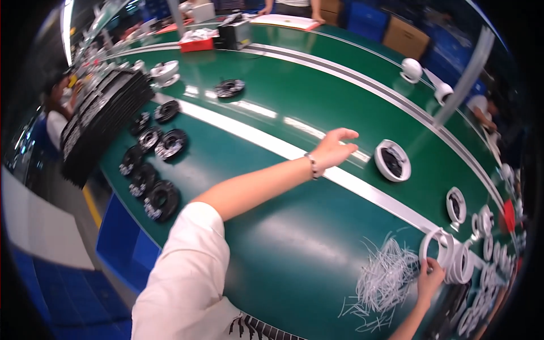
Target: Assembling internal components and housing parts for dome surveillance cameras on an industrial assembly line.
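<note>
We reach our left hand — fingers spread — toward the white ring housing. Our right hand pinches a white ring. Next, likely, a firm grasp.

view: single head-worn fisheye | looks: down and forward across the glossy green conveyor counter | range: close, arm's reach | edges: bend toward rim

green conveyor table | black rings left edge | white rings right | white strips near edge
</note>
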The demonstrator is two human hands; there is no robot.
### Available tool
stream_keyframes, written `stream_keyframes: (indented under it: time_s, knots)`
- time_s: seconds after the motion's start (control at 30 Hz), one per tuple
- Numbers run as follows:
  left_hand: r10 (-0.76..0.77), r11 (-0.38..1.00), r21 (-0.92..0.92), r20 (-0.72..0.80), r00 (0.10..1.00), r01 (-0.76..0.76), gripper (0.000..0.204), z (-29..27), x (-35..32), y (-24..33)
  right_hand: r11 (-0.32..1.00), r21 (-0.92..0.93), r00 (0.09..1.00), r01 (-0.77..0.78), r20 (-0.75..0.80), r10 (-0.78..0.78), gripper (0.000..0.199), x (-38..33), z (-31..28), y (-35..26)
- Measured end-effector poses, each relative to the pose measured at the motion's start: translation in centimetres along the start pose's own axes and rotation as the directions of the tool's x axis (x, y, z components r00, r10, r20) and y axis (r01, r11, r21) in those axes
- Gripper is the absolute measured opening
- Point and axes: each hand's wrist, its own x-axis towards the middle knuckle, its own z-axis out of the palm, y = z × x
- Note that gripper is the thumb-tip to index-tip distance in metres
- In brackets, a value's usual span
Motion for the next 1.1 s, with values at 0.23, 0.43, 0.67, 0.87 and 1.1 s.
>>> stream_keyframes:
  time_s: [0.23, 0.43, 0.67, 0.87, 1.1]
  knots:
    - [0.362, 0.572, 0.815, -0.150, 0.920, -0.092, 0.034, -22.7, -7.2, 2.4, 0.999, 0.040, 0.999, 0.023, 0.047, -0.025, 0.011, 1.6, 0.1, 2.4]
    - [-0.174, -0.206, 0.909, -0.398, 0.901, 0.362, 0.053, -33.0, -13.3, 1.0, 0.963, 0.255, 0.972, 0.091, -0.233, -0.030, 0.014, 2.3, -2.1, 0.4]
    - [-0.330, -0.151, 0.883, -0.470, 0.819, 0.445, 0.055, -35.9, -11.2, -1.6, 0.868, 0.239, 0.890, 0.435, -0.261, -0.374, 0.003, -2.3, -6.1, -10.3]
    - [0.062, 0.246, 0.969, -0.034, 0.997, 0.018, 0.043, -29.7, -7.9, -1.1, 0.665, 0.405, 0.764, 0.627, -0.154, -0.627, 0.010, -7.3, -4.5, -19.6]
    - [0.206, 0.589, 0.709, 0.331, 0.921, -0.387, 0.043, -15.8, -3.3, -0.7, 0.518, 0.476, 0.592, 0.711, -0.006, -0.806, 0.012, -12.8, 2.1, -24.0]
